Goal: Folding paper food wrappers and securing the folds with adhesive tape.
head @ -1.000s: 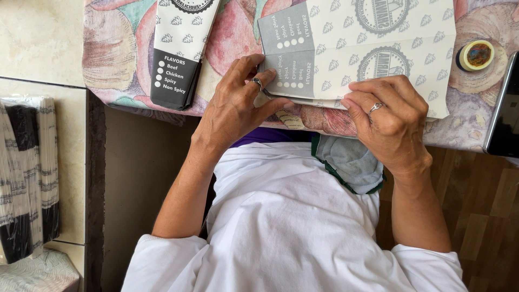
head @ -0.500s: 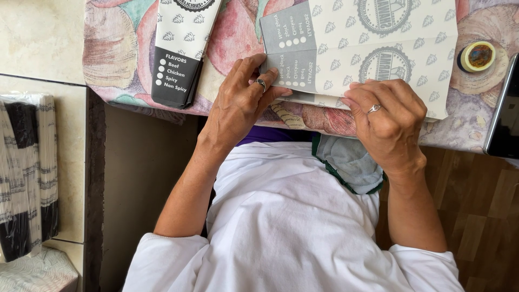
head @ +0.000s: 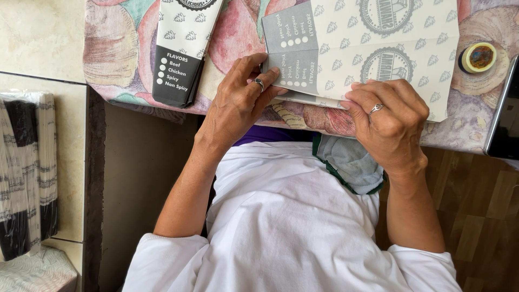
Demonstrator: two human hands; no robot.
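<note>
Both hands are on the printed paper sheet [head: 373,46], a pale flat piece with a leaf pattern and round stamp marks, lying at the near edge of the tabletop [head: 116,48].

Left hand [head: 238,105]: fingers curled narrow, pinching the grey-printed corner of the sheet, thumb on top, a ring on one finger. Since the frame a second ago this hand has slid up and slightly outward along the folded edge; the corner now sits flatter under the thumb.

Right hand [head: 386,116]: fingers bunched and pressing down on the near edge of the sheet, ring visible. Position has barely changed across the three frames, so it reads as an anchor while the left hand works.

My read: a crease is being pressed along the near edge. The lower flap looks doubled over, with a thin second layer showing between the hands. The fold seems mostly formed and is being sharpened, not started.

Around it:
- A folded paper bag [head: 181,54] of the same print with a dark end panel lies to the left, well apart from the hands.
- A roll of tape [head: 478,57] is on the right, near the sheet's corner.
- The dark edge of a phone [head: 505,116] is at far right.
- A bundle of wrapped black-and-white stock [head: 24,173] is off the tabletop at left.
</note>
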